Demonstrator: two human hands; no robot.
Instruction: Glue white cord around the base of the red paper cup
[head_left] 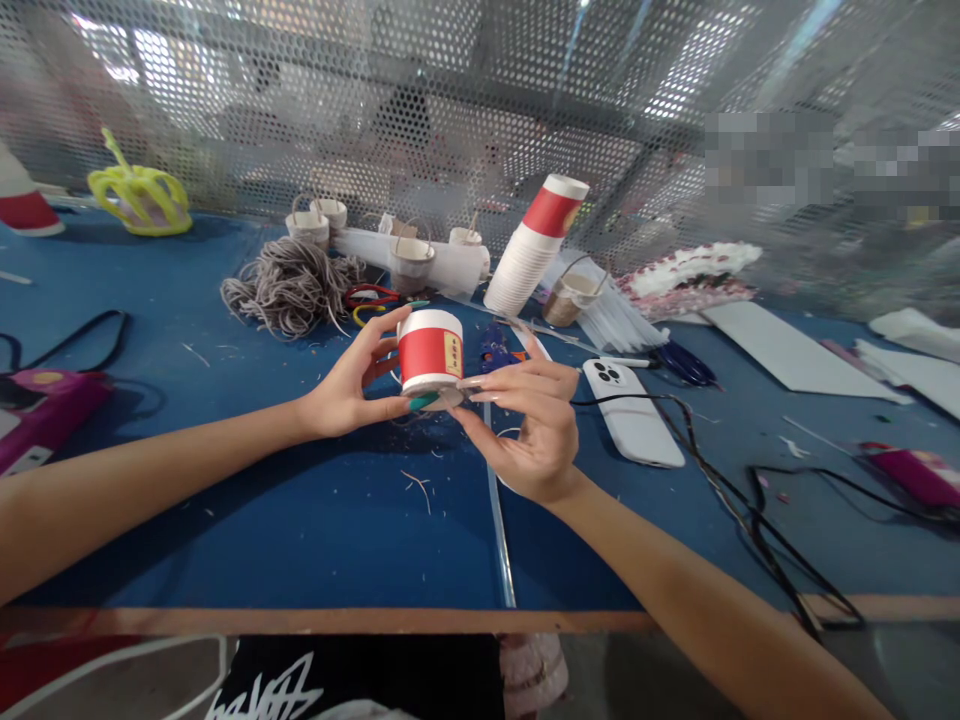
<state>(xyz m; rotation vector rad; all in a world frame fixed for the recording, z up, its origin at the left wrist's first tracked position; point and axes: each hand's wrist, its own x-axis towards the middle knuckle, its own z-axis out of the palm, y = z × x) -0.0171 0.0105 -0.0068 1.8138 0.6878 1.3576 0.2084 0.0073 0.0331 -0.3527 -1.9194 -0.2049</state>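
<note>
A red and white paper cup (431, 348) is held above the table in my left hand (356, 375), whose fingers and thumb close around its left side. The thumb has a green nail and presses at the cup's lower end. A thin greyish cord (433, 384) runs round that lower edge. My right hand (529, 415) pinches the cord at the lower right of the cup, thumb below and fingers above. Part of the cord is hidden by the fingers. Behind the right hand lies a blue glue gun (495, 348), partly covered.
A grey cord bundle (289, 285), small cord-wrapped cups (412, 262) and a leaning cup stack (529, 245) stand behind. A white phone (634, 412) and black cable (697, 455) lie right. A clear glue stick (499, 535) points toward the table's front edge (337, 621).
</note>
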